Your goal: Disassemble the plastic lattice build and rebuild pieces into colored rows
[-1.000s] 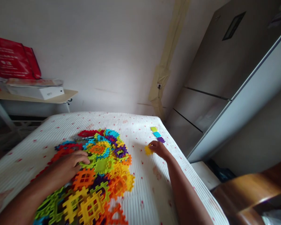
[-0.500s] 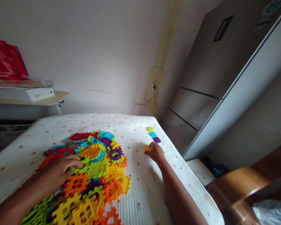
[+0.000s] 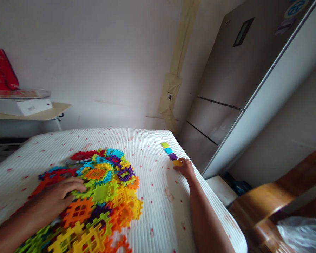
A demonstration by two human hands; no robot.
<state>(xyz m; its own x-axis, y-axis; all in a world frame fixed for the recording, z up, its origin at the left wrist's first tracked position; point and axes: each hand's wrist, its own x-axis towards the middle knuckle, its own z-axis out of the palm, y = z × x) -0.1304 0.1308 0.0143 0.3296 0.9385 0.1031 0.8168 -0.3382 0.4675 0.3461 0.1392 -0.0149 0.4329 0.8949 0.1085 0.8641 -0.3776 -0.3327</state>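
Right hand (image 3: 184,168): fingers curled downward, with the fingertips on a yellow interlocking plastic tile (image 3: 177,162). The thumb is hidden behind the hand, so this view cannot confirm whether the tile is pinched or only pushed.

Change from half a second earlier: the yellow tile has moved from a position clear of the row to the row's near end. It now lies just beside the purple tile (image 3: 173,156), possibly touching it; the contact is too small to resolve. Directly ahead of the right hand, the row now reads, from the far end: lime tile (image 3: 164,144), blue tile (image 3: 168,150), purple tile, yellow tile. It runs close to the right edge of the white ribbed mattress (image 3: 152,158), which is printed with red dots.

Left hand (image 3: 55,200): open, fingers extended and close together, resting on the multicoloured tile heap (image 3: 113,172). The fingertips are just beside a lime-green square tile (image 3: 102,193), and an orange lattice tile (image 3: 77,212) lies just past the side of the hand.

Right of the right hand stands a stainless-steel refrigerator (image 3: 221,88).
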